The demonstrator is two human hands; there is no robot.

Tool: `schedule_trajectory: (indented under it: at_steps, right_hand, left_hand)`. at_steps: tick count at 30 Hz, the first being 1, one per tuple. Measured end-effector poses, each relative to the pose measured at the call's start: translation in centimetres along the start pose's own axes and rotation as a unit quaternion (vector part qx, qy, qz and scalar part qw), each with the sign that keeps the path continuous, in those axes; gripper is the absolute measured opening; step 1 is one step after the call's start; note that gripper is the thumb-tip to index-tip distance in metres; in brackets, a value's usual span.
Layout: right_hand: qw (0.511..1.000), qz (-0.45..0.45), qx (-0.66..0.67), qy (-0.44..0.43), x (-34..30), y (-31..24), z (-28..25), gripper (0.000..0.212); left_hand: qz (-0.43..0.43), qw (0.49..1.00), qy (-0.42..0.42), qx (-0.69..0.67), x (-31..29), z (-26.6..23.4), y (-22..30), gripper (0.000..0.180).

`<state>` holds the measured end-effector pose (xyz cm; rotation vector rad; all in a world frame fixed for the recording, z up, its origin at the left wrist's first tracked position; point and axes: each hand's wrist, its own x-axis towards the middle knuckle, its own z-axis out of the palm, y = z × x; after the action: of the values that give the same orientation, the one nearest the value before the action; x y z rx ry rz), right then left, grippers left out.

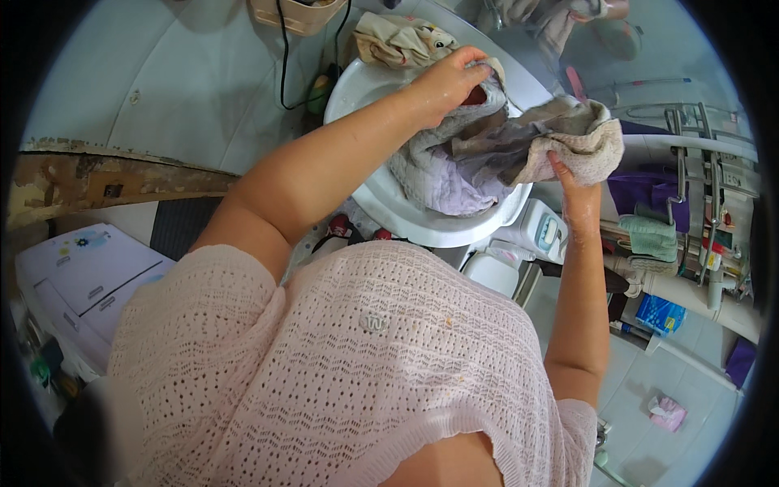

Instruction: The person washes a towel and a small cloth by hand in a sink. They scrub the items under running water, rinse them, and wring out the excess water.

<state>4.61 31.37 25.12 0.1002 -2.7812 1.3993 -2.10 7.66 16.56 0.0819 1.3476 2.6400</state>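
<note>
At the lower left of the frame sat a white plastic drawer unit (81,280), with a worn wooden ledge (105,183) above it. A black cable (285,65) hung down the pale wall at upper centre, beside a beige basket (296,15). Right of that, the left hand (446,81) was closed over the top of a grey wet cloth (503,142), fingers curled into its folds. The cloth lay bunched in the white basin (422,223) in the upper middle, its far end lifted. The right hand (578,195), right of centre, gripped that beige end from below, thumb pressed against it. A green folded towel (652,235) rested on a rack at the right edge.
</note>
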Motion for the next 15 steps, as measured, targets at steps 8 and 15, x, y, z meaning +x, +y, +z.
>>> schedule_trajectory:
  at_steps: [8, 15]
  right_hand:
    - [0.964, -0.043, 0.262, 0.023, -0.1, -1.6, -1.8, 0.051]
    - [0.952, 0.014, 0.294, -0.080, -1.4, -1.0, -3.1, 0.057]
  left_hand:
    - [-0.044, 0.995, 0.072, 0.055, -2.0, -3.9, -3.6, 0.083]
    - [0.006, 0.842, -0.054, 0.536, -2.6, -5.4, -8.6, 0.110]
